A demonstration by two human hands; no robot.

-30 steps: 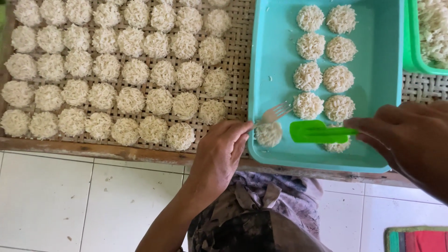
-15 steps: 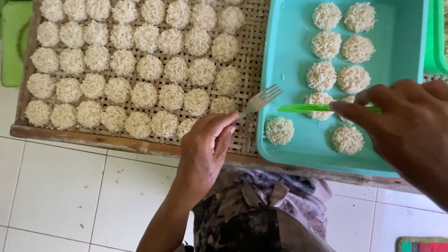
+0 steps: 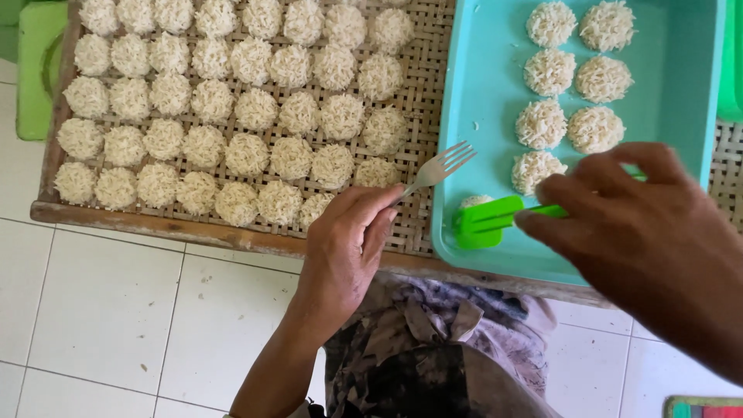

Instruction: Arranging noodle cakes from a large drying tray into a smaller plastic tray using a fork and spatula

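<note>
My left hand [image 3: 344, 248] grips a metal fork [image 3: 439, 166], its tines raised over the seam between the woven bamboo tray [image 3: 410, 85] and the turquoise plastic tray [image 3: 484, 93]. My right hand [image 3: 642, 240] holds a green plastic spatula [image 3: 487, 222]. The spatula blade lies at the turquoise tray's near left corner, on a round white noodle cake [image 3: 474, 203] of which only the top edge shows. Several more noodle cakes [image 3: 540, 124] sit in two columns in the turquoise tray. Rows of the same cakes [image 3: 232, 101] cover the bamboo tray.
The bamboo tray has a wooden front edge [image 3: 193, 232] above a white tiled floor [image 3: 116, 310]. A green plastic stool [image 3: 35, 70] stands at the far left. A green tub edge [image 3: 731, 70] shows at the right. My patterned clothing [image 3: 433, 348] is below the trays.
My right hand swung the spatula down and left onto the loose cake at the turquoise tray's near corner. The fork stayed lifted beside it. The view shifted slightly left.
</note>
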